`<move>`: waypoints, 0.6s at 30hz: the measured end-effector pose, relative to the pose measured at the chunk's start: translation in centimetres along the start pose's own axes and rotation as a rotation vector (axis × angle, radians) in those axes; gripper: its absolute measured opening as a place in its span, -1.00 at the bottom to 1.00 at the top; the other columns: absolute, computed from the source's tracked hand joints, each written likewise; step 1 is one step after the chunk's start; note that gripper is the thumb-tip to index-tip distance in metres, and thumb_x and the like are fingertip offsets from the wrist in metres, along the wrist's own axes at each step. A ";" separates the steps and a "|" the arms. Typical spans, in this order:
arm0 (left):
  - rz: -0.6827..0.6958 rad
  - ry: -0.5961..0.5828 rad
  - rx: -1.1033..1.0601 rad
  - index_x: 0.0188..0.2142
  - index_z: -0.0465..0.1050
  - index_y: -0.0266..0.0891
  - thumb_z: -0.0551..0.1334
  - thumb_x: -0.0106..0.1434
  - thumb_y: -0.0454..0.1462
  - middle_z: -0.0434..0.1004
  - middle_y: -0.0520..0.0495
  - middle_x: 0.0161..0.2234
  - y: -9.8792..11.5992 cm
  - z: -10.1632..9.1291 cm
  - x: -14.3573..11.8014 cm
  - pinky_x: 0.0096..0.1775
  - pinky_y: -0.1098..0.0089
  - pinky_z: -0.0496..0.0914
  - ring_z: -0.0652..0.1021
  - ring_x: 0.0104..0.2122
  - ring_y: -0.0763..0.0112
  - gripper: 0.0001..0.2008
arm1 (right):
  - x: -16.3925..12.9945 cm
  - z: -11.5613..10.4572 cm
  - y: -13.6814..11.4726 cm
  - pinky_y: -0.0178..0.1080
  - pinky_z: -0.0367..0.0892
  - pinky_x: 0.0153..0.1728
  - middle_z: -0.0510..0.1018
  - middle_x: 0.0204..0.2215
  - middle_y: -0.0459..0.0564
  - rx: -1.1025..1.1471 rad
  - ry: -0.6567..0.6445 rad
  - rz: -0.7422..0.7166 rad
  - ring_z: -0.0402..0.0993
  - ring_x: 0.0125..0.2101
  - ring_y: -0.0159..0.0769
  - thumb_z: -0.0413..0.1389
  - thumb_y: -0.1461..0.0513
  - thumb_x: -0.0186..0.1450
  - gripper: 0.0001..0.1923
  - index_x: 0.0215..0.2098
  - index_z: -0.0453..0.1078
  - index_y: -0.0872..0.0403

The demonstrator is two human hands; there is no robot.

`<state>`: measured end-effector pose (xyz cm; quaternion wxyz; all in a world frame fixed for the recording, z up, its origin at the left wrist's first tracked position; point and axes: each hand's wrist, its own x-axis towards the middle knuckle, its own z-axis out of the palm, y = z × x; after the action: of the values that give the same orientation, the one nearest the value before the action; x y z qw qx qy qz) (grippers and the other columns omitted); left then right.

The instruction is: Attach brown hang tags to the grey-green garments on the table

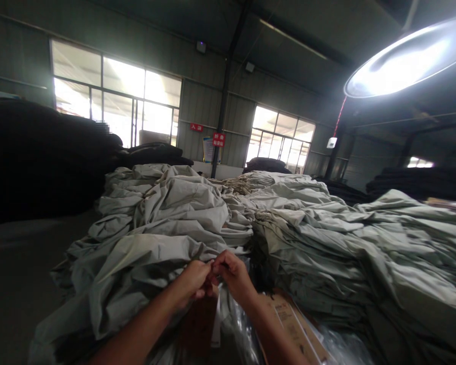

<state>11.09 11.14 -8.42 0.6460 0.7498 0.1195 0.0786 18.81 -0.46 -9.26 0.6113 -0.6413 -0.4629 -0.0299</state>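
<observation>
My left hand and my right hand meet fingertip to fingertip in front of me, pinching something small that I cannot make out. A white strip hangs down below the hands, next to a reddish-brown card or tag. Just beyond my hands lies a large crumpled heap of pale grey-green fabric.
More stacked grey-green fabric fills the right side. Cardboard and clear plastic film lie under my right forearm. Dark fabric piles stand at the left and far right. Bare floor is at the left. A bright lamp hangs overhead.
</observation>
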 end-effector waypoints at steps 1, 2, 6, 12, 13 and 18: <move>-0.068 -0.049 -0.020 -0.67 0.34 -0.23 0.06 0.09 -0.06 0.28 0.06 -0.74 0.1 -0.1 -0.2 -0.66 0.48 -0.07 0.10 -0.79 0.60 -0.64 | 0.0 0.1 -0.2 -0.31 0.21 -0.40 0.39 -0.54 -0.11 -0.006 -0.024 -0.013 0.31 -0.47 -0.35 0.08 0.28 0.09 -0.90 -0.57 0.37 0.05; -0.119 -0.069 -0.001 -0.65 0.33 -0.23 0.07 0.08 -0.08 0.28 0.08 -0.73 0.1 -0.1 -0.4 -0.66 0.49 -0.09 0.07 -0.79 0.62 -0.67 | -0.1 0.2 -0.3 -0.31 0.22 -0.39 0.39 -0.52 -0.10 -0.014 -0.038 -0.021 0.32 -0.46 -0.34 0.09 0.27 0.09 -0.90 -0.58 0.37 0.05; -0.129 0.039 0.182 -0.70 0.19 -0.21 0.12 0.04 -0.27 0.17 0.14 -0.76 0.0 -0.4 0.0 -0.63 0.48 -0.02 0.10 -0.76 0.59 -0.77 | -0.3 1.0 1.1 -0.27 0.24 -0.28 0.45 -0.44 -0.05 0.001 -0.037 0.009 0.37 -0.34 -0.27 0.14 0.27 0.04 -0.90 -0.63 0.38 0.05; 0.280 0.292 0.720 -0.50 0.35 -0.23 0.07 0.08 -0.46 0.39 -0.01 -0.47 -0.6 0.2 0.0 -0.40 0.46 0.20 0.42 -0.43 0.41 -0.84 | -0.7 2.6 4.3 -0.35 0.15 -0.60 0.39 -0.68 -0.16 0.282 -0.033 0.373 0.24 -0.66 -0.41 0.15 0.13 0.01 -0.83 -0.59 0.31 0.04; 0.339 0.299 0.788 -0.45 0.38 -0.22 0.04 0.13 -0.43 0.40 -0.04 -0.41 -0.8 0.3 -0.1 -0.37 0.46 0.23 0.43 -0.40 0.40 -0.82 | -0.7 2.6 4.5 -0.38 0.08 -0.65 0.34 -0.73 -0.19 0.326 -0.015 0.425 0.18 -0.70 -0.45 0.18 0.10 -0.02 -0.78 -0.59 0.28 0.05; 0.500 0.353 0.550 -0.51 0.39 -0.20 0.03 0.09 -0.40 0.40 -0.04 -0.41 -2.5 0.6 0.8 -0.26 0.45 0.31 0.45 -0.35 0.40 -0.81 | -0.6 2.1 3.9 -0.42 -0.06 -0.68 0.27 -0.77 -0.25 0.517 0.026 0.557 0.10 -0.72 -0.53 0.28 0.02 -0.15 -0.61 -0.58 0.23 0.07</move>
<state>11.81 11.14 -11.03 0.3521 0.8755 0.0593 0.3255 19.82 1.56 -13.13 0.7434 -0.5667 -0.2553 0.2468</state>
